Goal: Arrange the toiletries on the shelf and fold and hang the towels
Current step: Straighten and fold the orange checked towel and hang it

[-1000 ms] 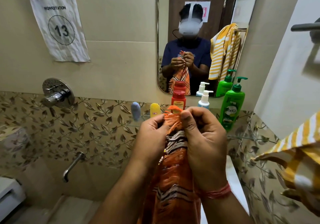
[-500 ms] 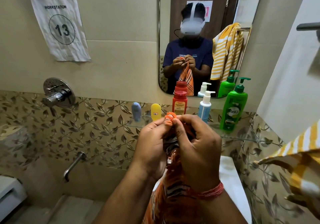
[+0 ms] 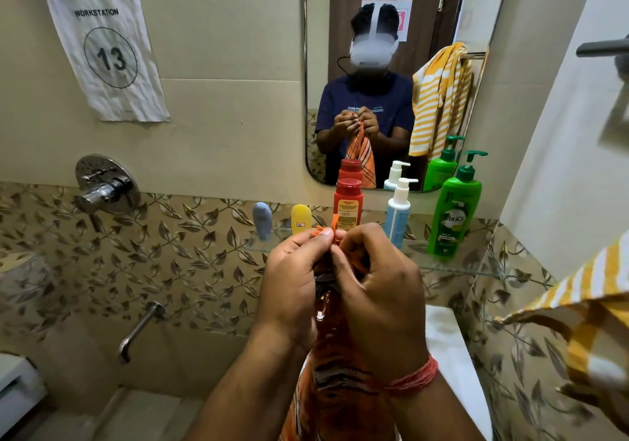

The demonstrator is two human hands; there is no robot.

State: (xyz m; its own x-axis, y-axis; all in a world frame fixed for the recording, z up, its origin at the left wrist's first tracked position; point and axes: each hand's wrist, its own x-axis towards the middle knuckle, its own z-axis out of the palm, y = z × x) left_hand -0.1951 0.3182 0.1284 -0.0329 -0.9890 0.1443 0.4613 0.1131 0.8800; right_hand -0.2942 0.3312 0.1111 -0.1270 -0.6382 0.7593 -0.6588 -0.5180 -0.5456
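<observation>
An orange towel [image 3: 335,382] with dark stripes hangs down in front of me, bunched at its top. My left hand [image 3: 292,280] and my right hand [image 3: 377,291] both pinch its fringed top edge, close together, just in front of the glass shelf [image 3: 452,267]. On the shelf stand a grey-blue tube [image 3: 262,219], a yellow tube [image 3: 301,219], a red bottle [image 3: 349,202], a white pump bottle [image 3: 397,214] and a green pump bottle [image 3: 454,216]. A yellow-and-white striped towel [image 3: 578,304] hangs at the right edge.
A mirror [image 3: 391,76] above the shelf reflects me and the striped towel. A round tap control [image 3: 103,188] and a spout [image 3: 139,330] are on the left wall. A white basin edge [image 3: 449,355] lies below the shelf. A dark bar [image 3: 602,47] sticks out at upper right.
Both hands have worked along the top of the orange towel, gathering it tighter. Less of the fringe shows above my fingers, and the hands sit slightly lower and further right.
</observation>
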